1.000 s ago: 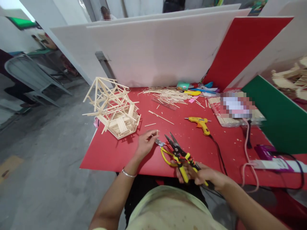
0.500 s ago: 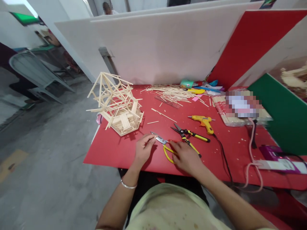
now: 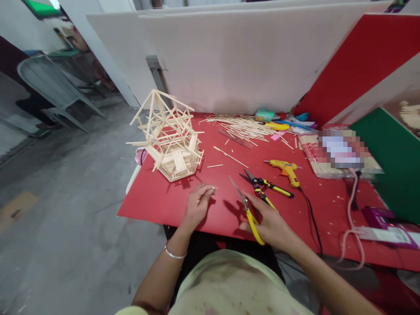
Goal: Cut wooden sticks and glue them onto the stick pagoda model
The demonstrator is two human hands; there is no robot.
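Note:
My left hand [image 3: 197, 204] is closed in a pinch above the red tabletop. Between its fingertips shows the pale end of a small stick piece [image 3: 214, 188], most of it hidden. My right hand [image 3: 267, 221] grips the yellow handles of a pair of scissors [image 3: 251, 218], whose narrow blades point up and away, apart from the left hand. Just beyond the right hand lie yellow-and-black pruning shears [image 3: 275, 188] with their blades spread. A pavilion-like model [image 3: 177, 159] made of thin wooden sticks stands at the table's left, beyond my left hand.
Loose sticks [image 3: 243, 127] lie heaped at the back beside a ruler [image 3: 234, 139]. A yellow glue gun [image 3: 285, 169] with a black cord lies to the right. Behind it are packed sticks [image 3: 315, 162]. A white partition [image 3: 229, 61] borders the table's rear.
My right hand has lifted the scissors and swung them right, away from my left hand, with the blades now pointing forward. The left hand keeps its pinch. The view has shifted slightly.

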